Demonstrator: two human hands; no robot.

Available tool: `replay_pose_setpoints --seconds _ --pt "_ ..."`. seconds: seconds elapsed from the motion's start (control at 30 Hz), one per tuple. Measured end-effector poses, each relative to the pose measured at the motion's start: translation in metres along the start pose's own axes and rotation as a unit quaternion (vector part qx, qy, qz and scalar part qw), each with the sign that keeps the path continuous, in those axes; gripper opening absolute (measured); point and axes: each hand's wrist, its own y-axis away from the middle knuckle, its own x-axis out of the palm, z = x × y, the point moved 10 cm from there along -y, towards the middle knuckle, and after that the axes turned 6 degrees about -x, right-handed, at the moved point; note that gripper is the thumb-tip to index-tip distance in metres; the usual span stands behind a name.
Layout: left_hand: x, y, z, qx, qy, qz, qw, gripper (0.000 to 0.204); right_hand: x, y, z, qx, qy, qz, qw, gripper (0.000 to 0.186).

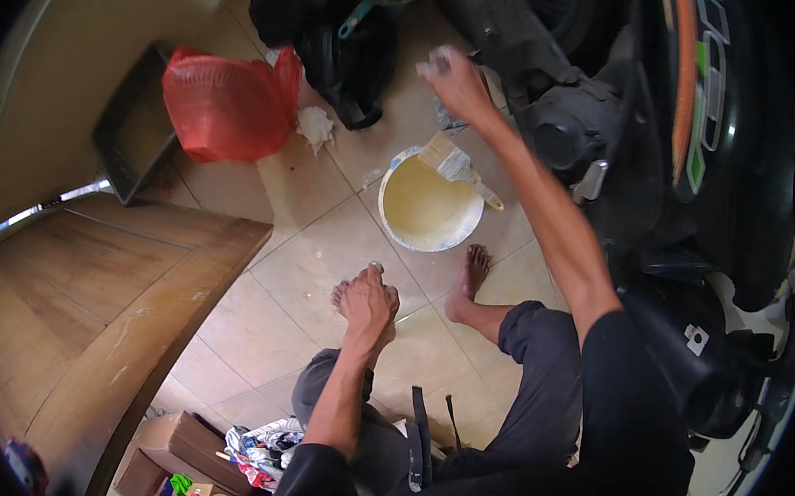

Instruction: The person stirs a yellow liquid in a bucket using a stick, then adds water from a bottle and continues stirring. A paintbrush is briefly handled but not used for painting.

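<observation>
My right hand (456, 82) reaches forward beside the motorbike's underside, fingers curled in. Something greyish shows at its fingertips, too small to make out. Closer to me, my left hand (370, 303) is held above my left foot, its fingers bent together and the back of the hand facing up. Whether anything is inside it stays hidden. Between and beyond the hands stands a white-rimmed bucket (432, 211) with pale yellow paint inside. A wide paintbrush (453, 165) rests across its right rim, bristles toward the far side and handle sticking out.
A motorbike (628, 121) fills the right side. To the left are a wooden door (133, 294), a dark tray (123, 143) and a red plastic bag (231, 103). Black bags (342, 54) lie at the back near a white crumpled scrap (315, 126). A cardboard box (168, 453) stands near left.
</observation>
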Motion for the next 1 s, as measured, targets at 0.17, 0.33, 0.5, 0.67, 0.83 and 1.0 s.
replay_pose_setpoints --seconds 0.17,0.33,0.5,0.67,0.83,1.0 --pt "-0.048 -0.033 -0.007 0.044 -0.022 -0.076 0.996 0.036 0.068 -0.118 -0.095 0.142 -0.089 -0.111 0.980 0.063" --pt "-0.087 -0.023 -0.013 0.079 -0.022 -0.116 0.990 0.035 0.067 -0.158 -0.119 0.162 -0.107 -0.234 0.953 0.067" --pt "-0.117 -0.002 0.000 0.102 0.006 -0.170 0.980 0.044 0.049 -0.154 -0.093 0.110 -0.081 -0.303 0.943 0.048" --pt "-0.132 0.016 0.003 0.125 -0.013 -0.223 0.967 0.042 0.031 -0.170 -0.088 0.031 -0.018 -0.354 0.935 0.027" --pt "-0.130 0.025 0.017 0.112 -0.048 -0.238 0.964 0.048 0.031 -0.162 -0.071 0.012 -0.029 -0.354 0.935 0.023" --pt "-0.130 0.026 0.020 0.088 -0.078 -0.222 0.968 0.050 0.028 -0.150 -0.039 -0.057 0.099 -0.339 0.934 0.019"
